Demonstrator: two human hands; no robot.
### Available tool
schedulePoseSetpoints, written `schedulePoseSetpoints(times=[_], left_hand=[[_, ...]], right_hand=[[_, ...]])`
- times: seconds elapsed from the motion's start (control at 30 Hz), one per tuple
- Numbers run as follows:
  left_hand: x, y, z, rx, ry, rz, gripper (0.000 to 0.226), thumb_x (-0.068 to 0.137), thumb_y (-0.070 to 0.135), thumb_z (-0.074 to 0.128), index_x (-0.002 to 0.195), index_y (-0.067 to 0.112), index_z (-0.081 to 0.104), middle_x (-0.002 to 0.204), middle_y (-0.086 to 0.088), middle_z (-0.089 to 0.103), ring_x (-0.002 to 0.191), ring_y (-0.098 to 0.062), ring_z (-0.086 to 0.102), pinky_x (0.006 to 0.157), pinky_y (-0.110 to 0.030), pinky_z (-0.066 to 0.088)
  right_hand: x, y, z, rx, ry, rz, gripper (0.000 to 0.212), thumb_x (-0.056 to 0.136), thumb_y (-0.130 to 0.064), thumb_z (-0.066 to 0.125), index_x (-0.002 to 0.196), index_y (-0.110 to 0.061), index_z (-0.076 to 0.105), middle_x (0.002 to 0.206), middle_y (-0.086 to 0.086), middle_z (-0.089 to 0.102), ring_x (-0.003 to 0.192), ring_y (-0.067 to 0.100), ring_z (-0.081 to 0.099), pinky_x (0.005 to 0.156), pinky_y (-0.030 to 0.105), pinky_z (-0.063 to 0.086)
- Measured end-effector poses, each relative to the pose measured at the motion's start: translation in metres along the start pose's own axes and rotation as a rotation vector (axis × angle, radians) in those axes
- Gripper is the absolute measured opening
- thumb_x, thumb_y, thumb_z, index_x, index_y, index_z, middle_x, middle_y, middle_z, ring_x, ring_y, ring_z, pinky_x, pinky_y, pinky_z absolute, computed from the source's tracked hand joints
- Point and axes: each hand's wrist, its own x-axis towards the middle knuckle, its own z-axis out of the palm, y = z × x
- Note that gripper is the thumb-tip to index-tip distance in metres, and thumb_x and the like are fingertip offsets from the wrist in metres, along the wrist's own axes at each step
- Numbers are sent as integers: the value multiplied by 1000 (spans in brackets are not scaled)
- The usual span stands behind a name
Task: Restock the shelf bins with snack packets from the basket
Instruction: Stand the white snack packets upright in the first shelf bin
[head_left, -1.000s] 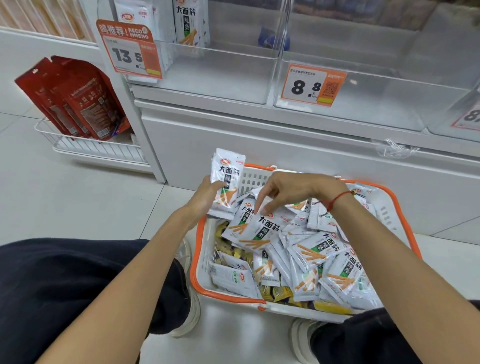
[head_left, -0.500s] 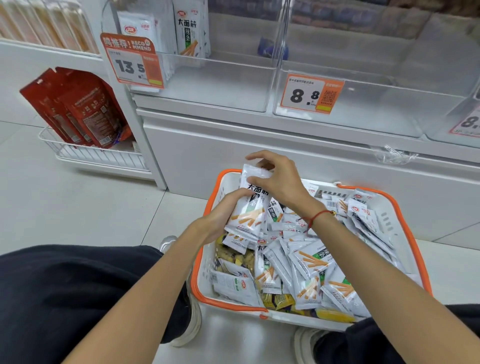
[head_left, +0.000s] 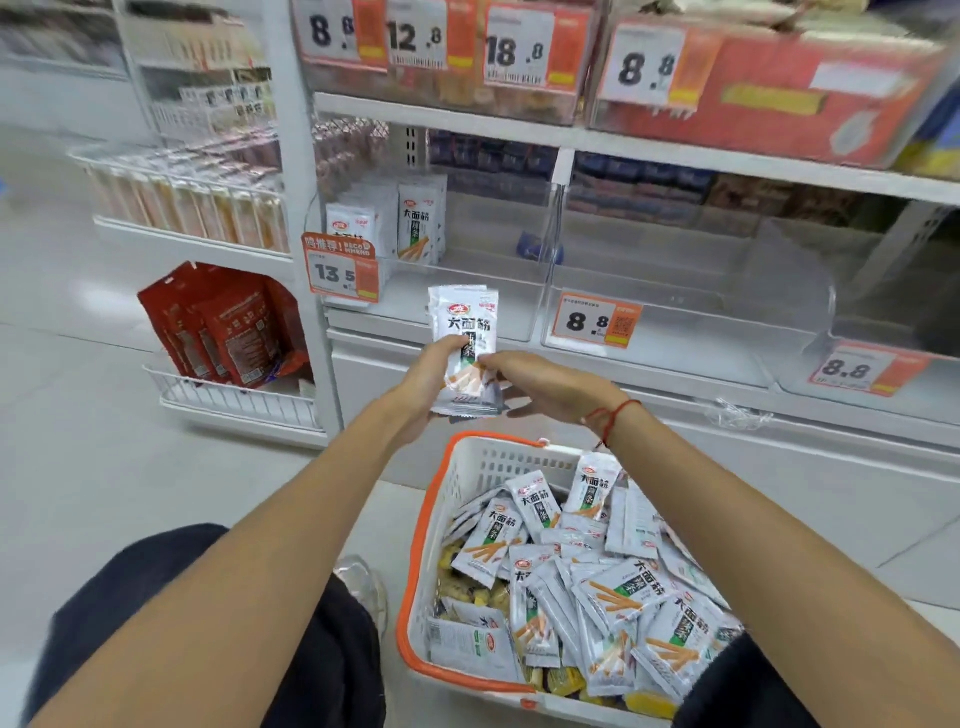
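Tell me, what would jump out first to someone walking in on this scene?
A small stack of white snack packets, held upright in the left hand in front of the shelf, with the right hand flat against its side. Below sits a white basket with an orange rim, heaped with the same packets. Behind, a clear shelf bin tagged 13.5 holds only a few matching packets.

Both forearms reach forward and up, bare to past the elbow. The left hand (head_left: 434, 376) is raised with its thumb curled over the front of what it grips, palm turned inward. The right hand (head_left: 540, 382) lies level just beside it, fingers stretched out toward the left and nearly straight, the fingertips (head_left: 491, 362) touching the same load. A red string circles the right wrist.
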Motion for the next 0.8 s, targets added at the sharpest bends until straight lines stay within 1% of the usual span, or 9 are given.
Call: schedulePoseSetpoints(times=[0.07,0.13,0.27,0.4,0.53,0.6,0.67,0.73,0.8], left_hand=[[-2,16,-4,5,23,12,23,96,32,46,84,19,61,57,4,67,60,-16,61,62,-27,43],[-5,30,-8,2,18,26,22,96,32,46,87,19,61,60,2,68,65,-19,61,64,-28,44],[-11,58,-11,-9,-14,49,17,97,28,44,96,21,60,68,2,71,64,-16,64,65,-28,48],[-15,77,-12,43,-27,41,19,98,28,45,107,19,59,75,-1,70,66,-18,64,69,-31,50],[-15,92,-15,86,-19,-10,19,98,28,45,94,17,60,74,-5,70,67,-19,63,70,-31,49],[-11,97,-16,135,6,-11,23,96,31,48,106,14,61,98,-10,69,88,-24,65,86,-36,50],[-7,98,-17,191,47,-10,42,92,38,53,127,14,54,127,-13,60,117,-29,57,106,-44,40],[-3,100,-17,241,83,-6,50,89,40,56,132,15,51,137,-12,52,127,-28,48,112,-45,33],[5,102,-19,251,88,-11,43,89,40,56,125,16,54,139,-11,51,127,-27,47,112,-44,32]], right_hand=[[-2,-19,1,-23,24,-12,23,101,-28,35,85,-20,49,88,5,51,81,17,48,79,31,39],[-4,-35,-1,-32,31,-24,21,100,-26,36,88,-19,51,93,6,53,87,19,49,76,29,41],[-9,-57,-5,-8,43,-62,17,99,-26,39,92,-18,53,89,4,52,80,17,48,73,27,43],[-10,-67,-6,17,62,-82,17,99,-25,42,91,-17,54,82,1,50,69,13,46,64,22,42],[-4,-72,-7,20,61,-115,21,101,-26,40,86,-21,54,83,-1,56,71,11,50,67,22,44],[0,-75,-8,24,68,-123,21,101,-25,40,87,-21,54,85,0,57,71,11,51,67,21,45],[5,-76,-8,33,83,-128,17,101,-23,40,93,-19,55,84,0,57,70,10,52,63,20,45],[9,-76,-8,49,106,-148,13,100,-19,42,104,-16,53,86,-1,59,70,8,53,61,19,44],[18,-73,-11,76,151,-199,17,99,-15,43,115,-14,50,96,-1,58,73,6,54,61,16,44]])
